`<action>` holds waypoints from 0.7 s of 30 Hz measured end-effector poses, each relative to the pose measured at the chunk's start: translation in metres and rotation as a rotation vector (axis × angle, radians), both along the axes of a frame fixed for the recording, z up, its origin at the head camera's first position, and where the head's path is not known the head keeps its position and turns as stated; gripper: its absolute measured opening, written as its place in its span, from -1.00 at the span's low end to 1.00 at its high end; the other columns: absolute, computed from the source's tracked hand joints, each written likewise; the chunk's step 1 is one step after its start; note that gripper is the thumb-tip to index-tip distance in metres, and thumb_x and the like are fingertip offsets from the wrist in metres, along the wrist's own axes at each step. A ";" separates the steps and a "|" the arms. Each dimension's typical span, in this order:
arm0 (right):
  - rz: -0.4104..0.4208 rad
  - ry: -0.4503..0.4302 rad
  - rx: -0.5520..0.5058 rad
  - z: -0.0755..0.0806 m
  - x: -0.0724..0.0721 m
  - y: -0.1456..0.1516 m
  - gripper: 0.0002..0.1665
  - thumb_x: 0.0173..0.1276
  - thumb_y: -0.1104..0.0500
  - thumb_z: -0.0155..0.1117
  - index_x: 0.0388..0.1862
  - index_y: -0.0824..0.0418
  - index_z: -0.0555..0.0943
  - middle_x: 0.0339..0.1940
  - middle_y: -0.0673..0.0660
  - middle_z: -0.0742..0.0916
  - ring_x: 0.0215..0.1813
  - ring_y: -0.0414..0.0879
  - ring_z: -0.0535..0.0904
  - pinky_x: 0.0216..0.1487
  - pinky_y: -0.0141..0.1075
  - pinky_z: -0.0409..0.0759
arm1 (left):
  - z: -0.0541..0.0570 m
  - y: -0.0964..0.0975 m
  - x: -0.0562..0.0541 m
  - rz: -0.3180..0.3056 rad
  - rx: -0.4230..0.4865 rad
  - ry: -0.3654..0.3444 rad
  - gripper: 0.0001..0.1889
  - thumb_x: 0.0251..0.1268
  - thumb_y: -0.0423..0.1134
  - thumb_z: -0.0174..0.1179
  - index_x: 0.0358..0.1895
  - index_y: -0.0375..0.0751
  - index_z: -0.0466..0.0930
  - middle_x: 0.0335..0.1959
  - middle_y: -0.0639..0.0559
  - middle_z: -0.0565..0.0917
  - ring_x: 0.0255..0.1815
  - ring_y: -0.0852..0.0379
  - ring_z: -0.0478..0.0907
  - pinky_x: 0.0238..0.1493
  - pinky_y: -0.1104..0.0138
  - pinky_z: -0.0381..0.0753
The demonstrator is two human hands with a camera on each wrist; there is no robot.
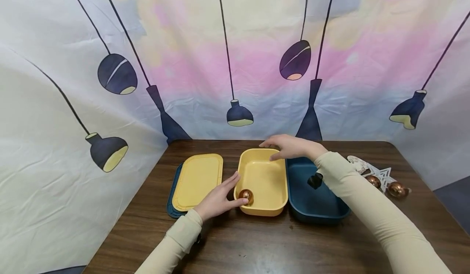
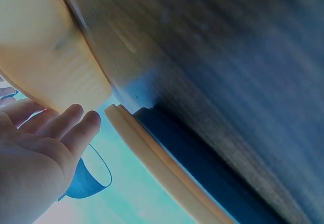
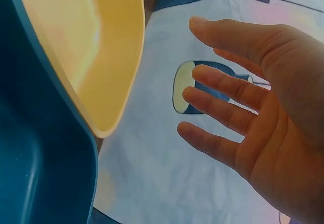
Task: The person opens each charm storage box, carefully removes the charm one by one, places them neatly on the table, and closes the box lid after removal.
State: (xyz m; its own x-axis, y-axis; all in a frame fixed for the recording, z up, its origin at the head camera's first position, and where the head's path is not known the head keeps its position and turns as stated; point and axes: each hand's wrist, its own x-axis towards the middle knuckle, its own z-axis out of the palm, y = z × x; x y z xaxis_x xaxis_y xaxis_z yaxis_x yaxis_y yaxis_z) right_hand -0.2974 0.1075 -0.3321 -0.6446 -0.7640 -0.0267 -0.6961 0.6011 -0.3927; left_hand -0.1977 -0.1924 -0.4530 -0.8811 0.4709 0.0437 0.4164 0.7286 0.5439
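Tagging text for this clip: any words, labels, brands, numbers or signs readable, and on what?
None: no readable text in any view.
Yellow box, blue box, yellow lid, blue lid: no legible mark.
White ornaments: detail too small to read.
Wall cloth: printed lamps, no lettering seen.

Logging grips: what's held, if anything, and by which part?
Nothing clearly held: left hand at the left edge of the yellow container, right hand hovering.
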 end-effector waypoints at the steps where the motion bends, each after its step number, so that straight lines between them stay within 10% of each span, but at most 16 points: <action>1: 0.006 0.000 0.005 -0.001 0.001 -0.001 -0.35 0.44 0.08 0.36 0.46 0.17 0.46 0.38 0.19 0.56 0.39 0.16 0.45 0.34 0.08 0.42 | 0.000 0.000 0.000 0.002 -0.003 -0.002 0.05 0.22 0.45 0.18 0.62 -0.11 0.09 0.64 -0.01 0.04 0.59 -0.01 0.09 0.45 -0.02 0.25; 21: 0.031 -0.024 0.053 -0.011 0.009 -0.026 -0.35 0.45 0.03 0.35 0.46 0.12 0.46 0.37 0.15 0.56 0.33 0.14 0.50 0.30 0.03 0.47 | 0.003 0.000 0.000 0.001 -0.005 0.004 0.03 0.24 0.42 0.19 0.61 -0.12 0.10 0.64 0.00 0.04 0.58 -0.04 0.09 0.45 -0.03 0.25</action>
